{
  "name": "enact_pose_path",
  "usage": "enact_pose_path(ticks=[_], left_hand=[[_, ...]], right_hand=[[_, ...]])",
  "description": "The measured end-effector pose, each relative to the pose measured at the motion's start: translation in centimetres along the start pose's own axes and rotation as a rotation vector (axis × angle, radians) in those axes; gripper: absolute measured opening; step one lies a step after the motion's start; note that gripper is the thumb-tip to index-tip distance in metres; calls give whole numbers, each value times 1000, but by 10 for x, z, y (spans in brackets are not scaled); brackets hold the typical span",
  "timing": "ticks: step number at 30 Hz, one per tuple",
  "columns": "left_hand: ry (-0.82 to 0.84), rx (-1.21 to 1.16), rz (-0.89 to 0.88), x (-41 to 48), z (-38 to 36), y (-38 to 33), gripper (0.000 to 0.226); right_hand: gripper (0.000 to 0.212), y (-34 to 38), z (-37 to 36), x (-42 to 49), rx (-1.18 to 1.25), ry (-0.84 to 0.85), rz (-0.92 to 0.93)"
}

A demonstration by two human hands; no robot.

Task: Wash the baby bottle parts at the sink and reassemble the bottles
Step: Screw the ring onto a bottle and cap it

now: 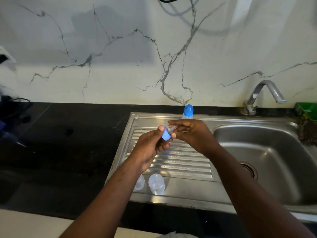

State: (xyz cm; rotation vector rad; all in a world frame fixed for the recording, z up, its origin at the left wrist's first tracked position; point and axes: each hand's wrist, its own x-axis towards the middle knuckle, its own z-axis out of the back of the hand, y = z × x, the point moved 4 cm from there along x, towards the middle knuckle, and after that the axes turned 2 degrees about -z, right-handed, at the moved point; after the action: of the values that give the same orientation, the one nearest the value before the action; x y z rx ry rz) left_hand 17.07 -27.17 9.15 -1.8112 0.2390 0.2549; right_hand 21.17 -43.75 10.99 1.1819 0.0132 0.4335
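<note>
- A blue screw ring (166, 136), tilted on its side, is gripped by the left hand (151, 146) above the drainboard (188, 165).
- A clear teat (171, 129) sticks out of the ring, pinched by the right hand (192, 134).
- A blue-capped bottle (188, 111) stands upright at the drainboard's back edge.
- Two clear bottle bodies (156, 183) stand side by side near its front edge, the left one partly hidden.

Worktop (68, 134) left of drainboard (185, 162): wide free pass, clutter (10, 117) only at far-left edge. Drainboard front blocked by 2 clear domes (156, 183); capped bottle (188, 111) at back rim. Basin (274, 152) open; tap (264, 93) overhangs its rear.
</note>
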Motion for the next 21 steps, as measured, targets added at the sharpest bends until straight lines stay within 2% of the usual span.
enact_pose_path(ticks=[3,8,14,17,21], left_hand=[[28,-2,24,-2,0,-5,48],[45,23,2,-7,8,-5,48],[39,-2,-56,-2,13,-11,43],[90,-76,-3,6,14,-18,43],[136,-69,90,10,24,-21,32]], right_hand=[[38,6,-4,4,16,-4,60],[23,11,-11,7,16,15,95],[17,20,-16,11,-64,-86,163],[17,18,-14,17,23,-92,102],[20,9,-23,18,263,-58,-74]])
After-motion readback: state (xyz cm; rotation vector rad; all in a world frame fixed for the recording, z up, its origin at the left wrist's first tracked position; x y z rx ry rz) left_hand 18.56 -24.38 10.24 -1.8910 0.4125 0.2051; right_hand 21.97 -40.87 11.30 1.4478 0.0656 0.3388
